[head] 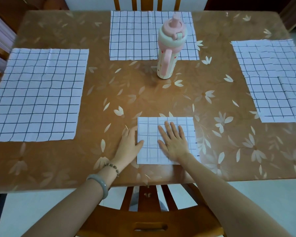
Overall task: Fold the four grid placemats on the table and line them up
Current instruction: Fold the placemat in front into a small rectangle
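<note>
Brown flower-patterned surface (118, 86) carrying four white grid placemats, one folded beneath two bare hands.
Unfolded, the left placemat (38, 94), right placemat (272, 79) and top-centre placemat (133, 35) lie flat; a pink bottle (167, 53) stands upright at upper centre. The folded placemat (149, 151) sits lower centre. The right hand (173, 142) lies flat on it, grip released. The left hand (129, 144) meets its left edge, thumb on top; whether that grip pinches cannot be told.

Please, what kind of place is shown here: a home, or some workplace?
Most likely a home dining room: a table with a flowered cover, wooden chairs at its near and far sides, grid placemats, a pink drinking bottle.
</note>
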`<state>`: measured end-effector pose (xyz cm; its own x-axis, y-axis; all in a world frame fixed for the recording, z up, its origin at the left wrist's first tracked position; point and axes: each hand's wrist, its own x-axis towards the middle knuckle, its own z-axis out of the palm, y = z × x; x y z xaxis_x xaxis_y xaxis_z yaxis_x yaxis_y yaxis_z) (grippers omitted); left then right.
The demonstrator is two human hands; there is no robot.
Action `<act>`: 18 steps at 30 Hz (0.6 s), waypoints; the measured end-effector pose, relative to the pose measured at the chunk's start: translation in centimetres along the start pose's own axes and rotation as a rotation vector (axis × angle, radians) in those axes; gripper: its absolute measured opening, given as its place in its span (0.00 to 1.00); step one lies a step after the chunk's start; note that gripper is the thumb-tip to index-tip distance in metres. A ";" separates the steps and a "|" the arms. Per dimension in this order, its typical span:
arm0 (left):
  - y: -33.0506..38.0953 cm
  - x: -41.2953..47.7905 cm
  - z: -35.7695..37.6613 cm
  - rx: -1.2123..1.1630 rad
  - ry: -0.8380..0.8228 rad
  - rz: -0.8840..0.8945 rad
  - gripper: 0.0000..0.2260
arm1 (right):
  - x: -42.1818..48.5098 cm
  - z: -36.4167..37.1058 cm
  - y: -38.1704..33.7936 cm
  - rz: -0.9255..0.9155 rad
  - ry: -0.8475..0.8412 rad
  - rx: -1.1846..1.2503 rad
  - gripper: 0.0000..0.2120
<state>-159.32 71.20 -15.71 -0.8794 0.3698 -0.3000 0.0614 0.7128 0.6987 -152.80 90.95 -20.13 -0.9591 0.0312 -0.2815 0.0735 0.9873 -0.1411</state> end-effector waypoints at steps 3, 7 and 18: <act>1.9 0.1 0.7 -0.209 0.098 -0.155 0.24 | 0.1 0.0 -0.1 0.027 -0.016 0.020 0.30; 2.5 0.7 1.2 -0.374 0.134 -0.369 0.19 | 0.1 -0.1 -0.1 0.011 -0.020 0.052 0.31; -1.2 0.3 -1.5 -0.307 0.036 -0.511 0.04 | -0.1 -1.5 -1.7 0.021 0.113 0.199 0.25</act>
<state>-160.38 69.58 -15.63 -0.7772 0.0007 -0.6293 -0.5088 0.5878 0.6290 -153.25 89.53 -18.42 -0.9805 0.0799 -0.1797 0.1357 0.9363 -0.3238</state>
